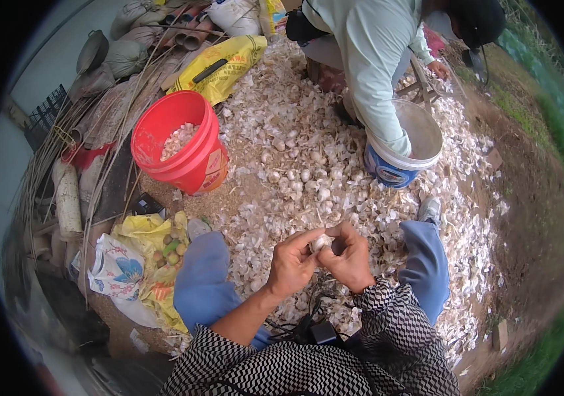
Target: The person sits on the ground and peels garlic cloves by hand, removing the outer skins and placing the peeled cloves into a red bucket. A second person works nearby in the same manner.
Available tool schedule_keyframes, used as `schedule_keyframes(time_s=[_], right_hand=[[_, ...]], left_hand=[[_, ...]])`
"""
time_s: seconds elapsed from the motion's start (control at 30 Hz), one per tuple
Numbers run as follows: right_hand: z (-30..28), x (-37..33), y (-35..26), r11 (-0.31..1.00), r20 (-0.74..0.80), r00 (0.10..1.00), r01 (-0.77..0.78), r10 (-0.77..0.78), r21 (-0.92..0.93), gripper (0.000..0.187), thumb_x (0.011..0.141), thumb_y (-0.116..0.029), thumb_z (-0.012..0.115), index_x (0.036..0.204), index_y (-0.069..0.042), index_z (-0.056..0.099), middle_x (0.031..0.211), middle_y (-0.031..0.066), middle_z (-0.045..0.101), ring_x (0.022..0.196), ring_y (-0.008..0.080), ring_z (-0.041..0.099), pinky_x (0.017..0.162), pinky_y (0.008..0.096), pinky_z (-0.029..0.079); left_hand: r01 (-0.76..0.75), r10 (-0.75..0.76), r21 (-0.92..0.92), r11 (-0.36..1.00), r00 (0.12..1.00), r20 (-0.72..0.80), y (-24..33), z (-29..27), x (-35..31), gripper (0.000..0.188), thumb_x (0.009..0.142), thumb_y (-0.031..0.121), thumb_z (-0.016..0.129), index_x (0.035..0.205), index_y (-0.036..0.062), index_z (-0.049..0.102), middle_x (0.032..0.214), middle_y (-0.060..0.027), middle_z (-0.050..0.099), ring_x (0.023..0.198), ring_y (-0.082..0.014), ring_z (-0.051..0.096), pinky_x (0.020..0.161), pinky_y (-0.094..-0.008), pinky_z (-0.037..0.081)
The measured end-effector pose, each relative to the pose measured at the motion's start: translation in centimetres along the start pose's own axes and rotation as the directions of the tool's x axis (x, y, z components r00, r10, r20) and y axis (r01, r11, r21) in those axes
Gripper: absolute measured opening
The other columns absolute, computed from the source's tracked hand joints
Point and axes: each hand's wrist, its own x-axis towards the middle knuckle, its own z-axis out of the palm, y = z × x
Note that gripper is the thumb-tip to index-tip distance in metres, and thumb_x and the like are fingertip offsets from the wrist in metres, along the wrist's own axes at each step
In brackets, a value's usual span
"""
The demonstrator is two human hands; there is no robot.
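Note:
Between my two hands, above the ground and between my knees, is a white garlic bulb (pixel 321 243). My left hand (pixel 292 263) grips it from the left with bent fingers. From the right, the thumb and fingers of my right hand (pixel 350 259) pinch the same bulb. Fingers cover part of it. Beyond my hands, several whole garlic bulbs (pixel 305 177) lie in a loose pile on a thick spread of papery garlic skins (pixel 255 142). To the left of the pile, a red bucket (pixel 196 155) holds peeled-looking cloves (pixel 179 140).
A co-worker in a pale green sleeve (pixel 378 72) reaches into a white and blue bucket (pixel 427 158) at the far right. A yellow sack (pixel 229 69) lies behind the red bucket. Plastic bags with round fruit (pixel 171 251) rest by my left leg. Pipes and sticks (pixel 113 132) line the left wall.

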Motion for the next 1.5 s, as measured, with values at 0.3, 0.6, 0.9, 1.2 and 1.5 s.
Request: schedule_keyframes(time_s=[0.3,0.6,0.9,1.2,1.5], right_hand=[[-0.1,0.2,-0.4,0.995,0.011,1.000,0.009,-0.010,0.099,0.025,0.074,-0.009,0.066,0.096,0.000,0.058,0.072,0.0054,0.057,0.062,0.0093,0.053,0.055,0.0242,0.043],[-1.2,0.8,-0.6,0.912,0.043,0.926,0.376,-0.374,-0.162,0.013,0.075,-0.005,0.063,0.087,0.000,0.060,0.080,0.0130,0.060,0.065,0.0275,0.059,0.056,0.0307,0.046],[-1.8,0.8,0.3,0.971,0.008,0.982,0.190,-0.190,-0.143,0.011,0.071,-0.006,0.063,0.075,0.000,0.055,0.060,0.0100,0.057,0.049,0.0201,0.056,0.044,0.0290,0.043],[-2.3,0.7,0.2,0.979,0.050,0.987,-0.160,0.154,0.124,0.019,0.084,-0.015,0.059,0.083,0.003,0.058,0.062,0.0047,0.058,0.049,0.0084,0.051,0.045,0.0225,0.041],[-1.3,0.0,-0.9,0.747,0.290,0.931,-0.352,0.220,0.564,0.037,0.083,-0.017,0.063,0.108,0.006,0.050,0.078,0.0081,0.060,0.059,0.0109,0.056,0.050,0.0214,0.046]], left_hand=[[-0.034,0.033,-0.008,0.999,0.989,-0.144,1.0,0.5,0.4,0.031,0.082,-0.012,0.049,0.112,-0.0053,0.045,0.093,-0.0061,0.056,0.085,-0.0089,0.056,0.069,-0.0205,0.047],[-0.060,0.077,0.131,0.990,0.989,-0.124,0.2,-0.5,1.0,0.036,0.075,-0.006,0.061,0.109,0.0000,0.053,0.094,-0.0110,0.058,0.072,-0.0122,0.058,0.058,-0.0224,0.047],[-0.171,0.151,0.275,0.946,0.984,0.093,1.6,-1.4,0.5,0.027,0.080,0.000,0.059,0.106,-0.0041,0.056,0.097,-0.0099,0.061,0.073,-0.0098,0.057,0.065,-0.0208,0.046],[0.000,0.015,-0.454,0.891,0.999,0.030,1.7,-1.0,1.0,0.036,0.084,0.001,0.052,0.120,-0.0010,0.043,0.113,-0.0135,0.054,0.090,-0.0142,0.057,0.074,-0.0252,0.050],[-0.176,0.189,0.211,0.961,0.981,-0.046,1.0,-0.6,0.7,0.038,0.080,-0.005,0.054,0.118,-0.0025,0.048,0.115,-0.0125,0.053,0.100,-0.0171,0.053,0.080,-0.0273,0.047]])
